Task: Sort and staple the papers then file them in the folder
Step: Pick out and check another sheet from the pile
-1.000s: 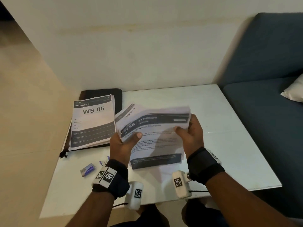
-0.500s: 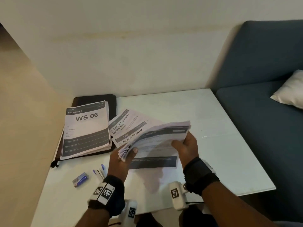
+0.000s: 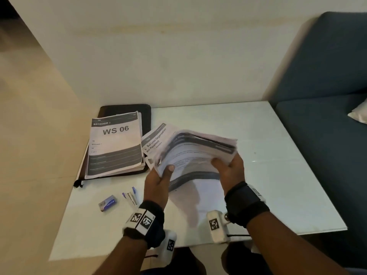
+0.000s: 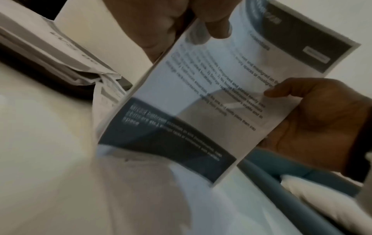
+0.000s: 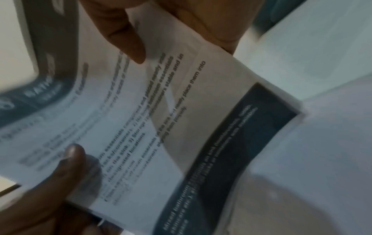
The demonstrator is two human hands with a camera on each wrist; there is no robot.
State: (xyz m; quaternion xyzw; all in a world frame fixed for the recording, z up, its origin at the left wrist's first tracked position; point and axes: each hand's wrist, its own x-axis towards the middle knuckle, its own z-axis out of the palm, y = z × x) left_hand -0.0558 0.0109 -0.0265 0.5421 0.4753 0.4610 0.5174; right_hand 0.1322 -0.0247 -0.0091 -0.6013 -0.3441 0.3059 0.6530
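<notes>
Both hands hold a thick bundle of printed papers (image 3: 194, 153) above the white table (image 3: 278, 155). My left hand (image 3: 158, 179) grips its left edge, thumb on top (image 4: 217, 27). My right hand (image 3: 228, 165) grips the right edge, thumb pressed on the top sheet (image 5: 128, 43). The top sheet (image 4: 201, 98) bends and shows text and dark bands. A loose sheet headed "Bed Linen Organization" (image 3: 154, 139) lies under the bundle. A second stack headed "WS 06" (image 3: 115, 143) rests on the black folder (image 3: 146, 116) at the back left. A small blue stapler (image 3: 107, 203) lies near the front left.
Pens (image 3: 131, 196) lie beside the stapler, close to my left wrist. A blue sofa (image 3: 327, 126) with a white cushion (image 3: 359, 114) stands right of the table. A pale wall (image 3: 178, 56) runs behind the table. Floor shows on the left.
The bundle has tipped flatter and dropped toward the table, and its sheets now fan and bend between both hands. The "Bed Linen" sheet has come into view beneath it.
</notes>
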